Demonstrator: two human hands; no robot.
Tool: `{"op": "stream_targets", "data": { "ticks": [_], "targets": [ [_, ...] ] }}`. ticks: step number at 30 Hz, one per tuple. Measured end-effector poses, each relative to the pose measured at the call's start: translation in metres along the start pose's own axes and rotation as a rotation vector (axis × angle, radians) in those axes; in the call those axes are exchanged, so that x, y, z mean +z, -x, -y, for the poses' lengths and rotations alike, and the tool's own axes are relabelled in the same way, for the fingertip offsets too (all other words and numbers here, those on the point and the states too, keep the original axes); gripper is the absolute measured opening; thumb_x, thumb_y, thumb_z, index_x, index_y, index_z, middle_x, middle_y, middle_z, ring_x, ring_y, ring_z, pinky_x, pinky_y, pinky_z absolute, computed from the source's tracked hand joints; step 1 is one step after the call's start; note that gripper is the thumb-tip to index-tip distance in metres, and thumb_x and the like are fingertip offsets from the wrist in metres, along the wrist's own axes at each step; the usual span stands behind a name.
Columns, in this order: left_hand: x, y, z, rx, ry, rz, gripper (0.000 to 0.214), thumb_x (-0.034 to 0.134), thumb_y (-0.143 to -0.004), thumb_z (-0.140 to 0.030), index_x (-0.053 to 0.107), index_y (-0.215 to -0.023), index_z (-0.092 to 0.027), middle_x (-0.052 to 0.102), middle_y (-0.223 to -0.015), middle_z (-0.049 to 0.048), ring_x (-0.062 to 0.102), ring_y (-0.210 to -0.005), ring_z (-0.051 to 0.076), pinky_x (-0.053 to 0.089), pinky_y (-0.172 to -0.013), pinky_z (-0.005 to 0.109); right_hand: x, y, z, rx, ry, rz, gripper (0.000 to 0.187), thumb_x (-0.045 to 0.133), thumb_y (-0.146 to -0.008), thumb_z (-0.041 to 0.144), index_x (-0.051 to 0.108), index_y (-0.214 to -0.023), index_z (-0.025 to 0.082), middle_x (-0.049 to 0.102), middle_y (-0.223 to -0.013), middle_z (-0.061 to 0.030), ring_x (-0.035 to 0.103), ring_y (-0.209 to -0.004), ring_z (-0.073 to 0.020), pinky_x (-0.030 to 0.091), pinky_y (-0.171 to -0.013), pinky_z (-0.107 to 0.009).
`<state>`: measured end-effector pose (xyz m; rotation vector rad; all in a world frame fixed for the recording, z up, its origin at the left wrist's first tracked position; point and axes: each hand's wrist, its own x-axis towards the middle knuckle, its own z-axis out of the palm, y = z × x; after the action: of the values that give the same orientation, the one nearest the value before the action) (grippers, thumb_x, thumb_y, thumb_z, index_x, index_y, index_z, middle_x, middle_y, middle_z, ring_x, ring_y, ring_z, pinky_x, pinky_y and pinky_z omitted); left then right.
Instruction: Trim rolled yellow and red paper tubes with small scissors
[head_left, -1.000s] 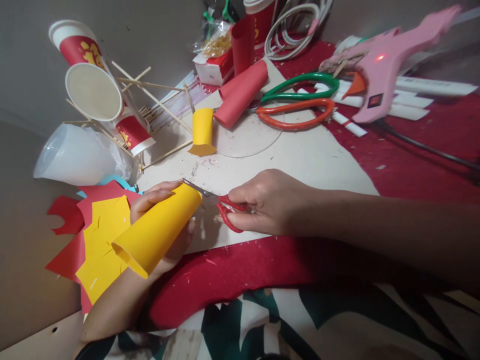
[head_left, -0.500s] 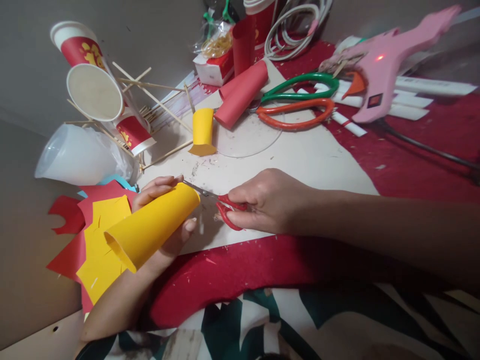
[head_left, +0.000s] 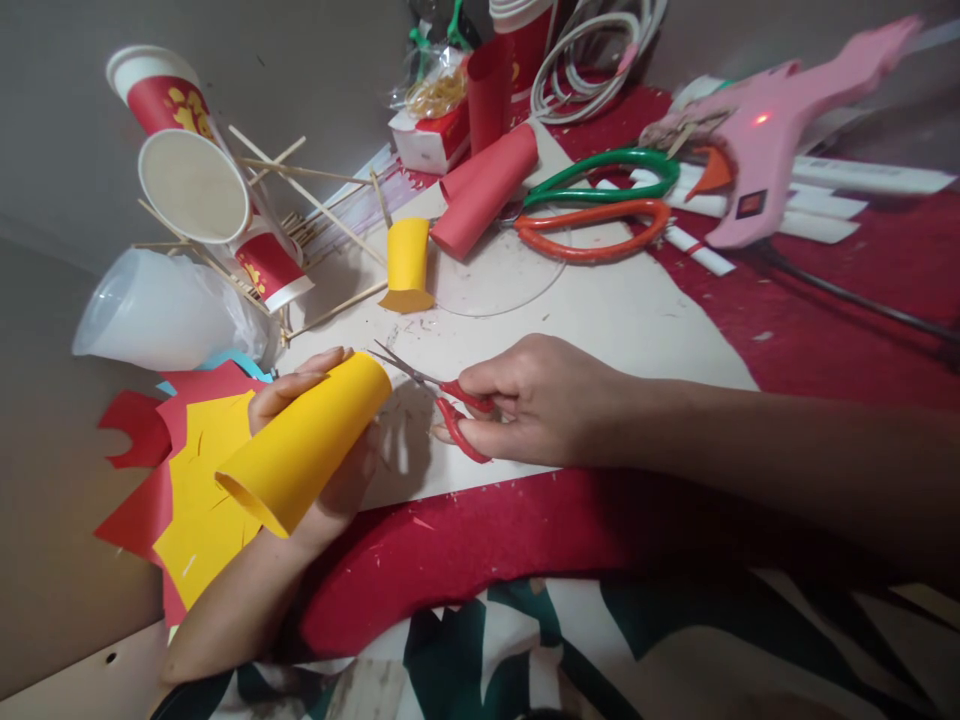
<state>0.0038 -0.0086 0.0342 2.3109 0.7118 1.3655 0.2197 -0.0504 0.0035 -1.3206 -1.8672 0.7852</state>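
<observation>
A yellow paper tube (head_left: pixel 311 435), slightly tapered, lies tilted in my left hand (head_left: pixel 341 490), whose fingers wrap round it from behind and below. Small red-handled scissors (head_left: pixel 457 405) are gripped in my right hand (head_left: pixel 544 400). Their blades stand a little apart, with the tips close to the tube's upper right end. Beyond my hands, a shorter yellow paper tube (head_left: pixel 408 262) stands on the white sheet (head_left: pixel 637 320), next to two red paper tubes (head_left: pixel 487 195).
Big scissors with green and orange handles (head_left: pixel 600 230) lie behind my right hand. A pink glue gun (head_left: pixel 780 140) with a lit red light rests at the right. Paper cups (head_left: pixel 193 185), wooden sticks (head_left: pixel 337 305) and yellow paper scraps (head_left: pixel 202 480) are at the left.
The scissors' blades have opened and come away from the tube's rim. My left hand has shifted the yellow tube slightly, its right end moving left and up.
</observation>
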Motion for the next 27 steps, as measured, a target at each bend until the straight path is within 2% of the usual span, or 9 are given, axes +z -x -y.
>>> {"op": "stream_targets", "data": {
  "ticks": [3,9,14,19,24,27],
  "targets": [
    [0.0018,-0.0002,-0.0029,0.016,0.013,0.01,0.051,0.08,-0.072,-0.02,0.056,-0.117,-0.022,0.062,-0.12,0.0064,0.065,-0.114,0.021,0.054,-0.098,0.039,0.0009,0.0012,-0.0008,-0.033,0.012,-0.025,0.038,0.057,-0.075,0.042,0.045,-0.048,0.018,0.029,-0.043,0.0064,0.02,-0.047,-0.0079,0.021,-0.048,-0.025],
    [0.0045,0.0001,-0.0062,0.001,-0.02,0.021,0.049,0.082,-0.072,-0.025,0.057,-0.114,-0.024,0.061,-0.117,0.006,0.065,-0.113,0.023,0.053,-0.1,0.043,-0.0007,0.0011,-0.0007,-0.08,0.117,-0.015,0.035,0.057,-0.077,0.041,0.052,-0.052,0.018,0.036,-0.044,0.0047,0.024,-0.047,-0.0083,0.021,-0.049,-0.025],
    [0.0032,0.0017,-0.0048,-0.013,0.059,0.028,0.052,0.081,-0.071,-0.016,0.057,-0.116,-0.024,0.06,-0.118,0.0082,0.064,-0.114,0.024,0.052,-0.105,0.043,-0.0005,0.0012,-0.0021,-0.096,0.136,-0.007,0.035,0.057,-0.078,0.041,0.055,-0.053,0.017,0.039,-0.044,0.004,0.024,-0.047,-0.0084,0.021,-0.049,-0.025],
    [-0.0019,0.0036,-0.0068,-0.102,0.062,0.09,0.049,0.074,-0.076,-0.013,0.056,-0.119,-0.027,0.061,-0.123,0.006,0.06,-0.121,0.024,0.049,-0.109,0.05,0.0017,0.0015,-0.0038,-0.084,0.132,-0.011,0.035,0.058,-0.078,0.041,0.056,-0.053,0.017,0.044,-0.046,0.0028,0.026,-0.048,-0.0085,0.022,-0.05,-0.026],
    [-0.0013,0.0049,-0.0047,-0.077,0.105,0.067,0.05,0.077,-0.074,-0.015,0.055,-0.118,-0.023,0.061,-0.119,0.0092,0.06,-0.12,0.026,0.049,-0.107,0.054,0.0022,0.0012,-0.0036,-0.078,0.127,-0.001,0.034,0.059,-0.077,0.039,0.053,-0.052,0.017,0.043,-0.046,0.0034,0.026,-0.049,-0.0084,0.023,-0.05,-0.026],
    [-0.0009,0.0056,-0.0032,-0.091,0.072,0.07,0.049,0.077,-0.076,-0.021,0.055,-0.119,-0.027,0.061,-0.118,0.0084,0.06,-0.12,0.026,0.051,-0.106,0.055,0.0023,0.0012,-0.0037,-0.084,0.102,-0.011,0.035,0.059,-0.077,0.04,0.052,-0.051,0.017,0.04,-0.046,0.0044,0.024,-0.049,-0.0082,0.022,-0.049,-0.025]
  ]
}}
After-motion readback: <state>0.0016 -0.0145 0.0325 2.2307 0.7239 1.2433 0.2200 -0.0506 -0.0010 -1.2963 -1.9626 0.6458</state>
